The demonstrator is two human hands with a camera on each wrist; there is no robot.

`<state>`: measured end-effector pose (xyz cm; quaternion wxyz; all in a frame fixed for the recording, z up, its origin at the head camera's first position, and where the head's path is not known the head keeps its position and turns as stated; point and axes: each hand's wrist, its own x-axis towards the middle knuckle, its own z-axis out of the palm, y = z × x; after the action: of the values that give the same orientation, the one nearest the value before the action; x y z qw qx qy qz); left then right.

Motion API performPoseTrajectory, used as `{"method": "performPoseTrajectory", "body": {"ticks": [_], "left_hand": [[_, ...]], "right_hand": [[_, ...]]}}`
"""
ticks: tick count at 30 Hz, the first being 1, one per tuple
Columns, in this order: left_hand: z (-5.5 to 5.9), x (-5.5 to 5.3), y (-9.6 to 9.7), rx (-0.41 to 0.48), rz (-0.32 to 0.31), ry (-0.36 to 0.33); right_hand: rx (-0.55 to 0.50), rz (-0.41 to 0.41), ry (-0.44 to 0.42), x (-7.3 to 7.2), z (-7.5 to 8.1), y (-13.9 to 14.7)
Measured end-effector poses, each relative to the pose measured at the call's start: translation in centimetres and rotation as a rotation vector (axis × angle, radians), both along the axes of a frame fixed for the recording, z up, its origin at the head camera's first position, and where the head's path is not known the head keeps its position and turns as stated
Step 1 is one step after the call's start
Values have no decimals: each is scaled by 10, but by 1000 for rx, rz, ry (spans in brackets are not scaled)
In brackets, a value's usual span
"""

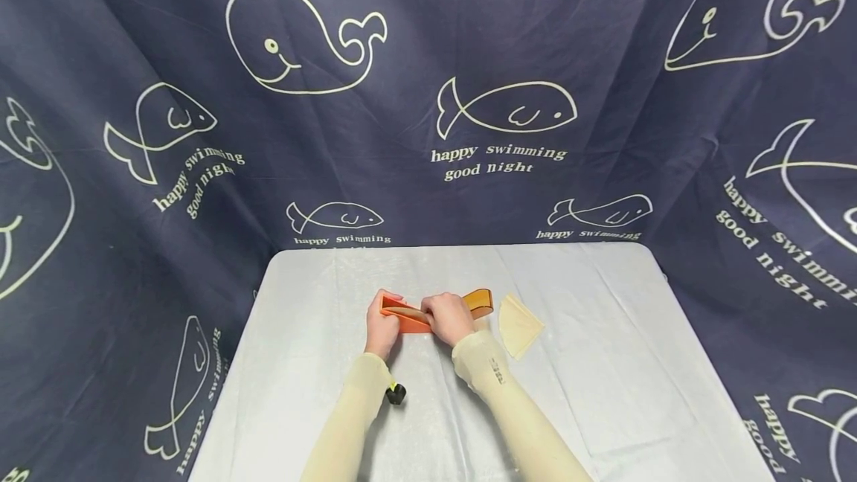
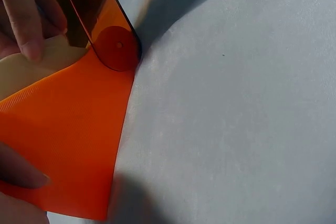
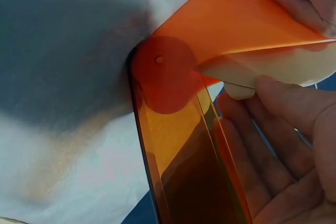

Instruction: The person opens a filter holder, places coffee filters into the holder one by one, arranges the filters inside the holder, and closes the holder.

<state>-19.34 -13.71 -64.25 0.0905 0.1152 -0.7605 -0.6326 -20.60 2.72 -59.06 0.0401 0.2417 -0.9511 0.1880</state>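
An orange coffee filter case (image 1: 416, 325) with a see-through amber lid (image 1: 480, 302) is held just over the white table. My left hand (image 1: 380, 329) grips the case at its left end. In the right wrist view the lid is swung back on its round hinge, and cream paper filters (image 3: 294, 65) show at the case's mouth. My right hand (image 1: 450, 316) pinches these filters, its thumb lying on top of them. How far the filters reach into the case is hidden. The left wrist view shows the case's orange wall (image 2: 68, 135) up close, with the left hand's fingertips on it.
Right of the case, a fan-shaped cream paper filter (image 1: 520, 326) lies on the white-covered table (image 1: 589, 393). A small black object (image 1: 396, 393) with a yellow-green bit sits by the left sleeve. Dark blue curtains (image 1: 415, 43) with whale and fish drawings surround the table.
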Motion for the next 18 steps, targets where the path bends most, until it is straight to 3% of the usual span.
{"method": "performPoseTrajectory", "body": {"ticks": [18], "left_hand": [[2, 0, 1, 8, 7, 0]], "right_hand": [[81, 41, -6, 2, -4, -8]]}}
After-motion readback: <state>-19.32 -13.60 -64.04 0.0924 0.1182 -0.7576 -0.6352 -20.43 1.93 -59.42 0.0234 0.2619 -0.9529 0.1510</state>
